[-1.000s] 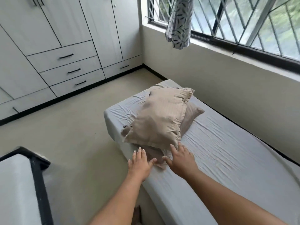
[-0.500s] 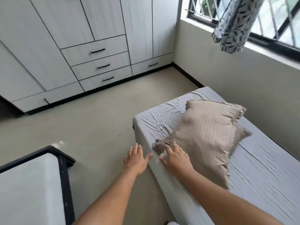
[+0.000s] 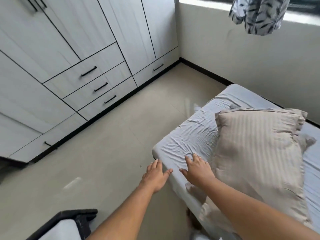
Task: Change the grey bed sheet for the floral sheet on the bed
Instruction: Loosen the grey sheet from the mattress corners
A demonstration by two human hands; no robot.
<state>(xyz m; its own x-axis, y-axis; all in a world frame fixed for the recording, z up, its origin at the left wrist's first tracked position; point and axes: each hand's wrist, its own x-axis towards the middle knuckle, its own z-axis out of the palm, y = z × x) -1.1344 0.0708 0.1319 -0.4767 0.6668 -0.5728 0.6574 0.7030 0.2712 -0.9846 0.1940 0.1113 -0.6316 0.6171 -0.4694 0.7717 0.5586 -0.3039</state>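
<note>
Positioning left hand (image 3: pixel 156 176) and right hand (image 3: pixel 197 170), fingers straight and empty, at grey bed sheet (image 3: pixel 187 135) corner, seemingly for untucking.

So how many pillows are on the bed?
2. One beige striped pillow lies on top; a second beige pillow is under it, only its corner showing at the right. Others may be hidden.

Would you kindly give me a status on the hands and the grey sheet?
Left hand open, at grey sheet corner. Right hand open, flat on it. Sheet not yet off; beige pillow lying on it.
</note>
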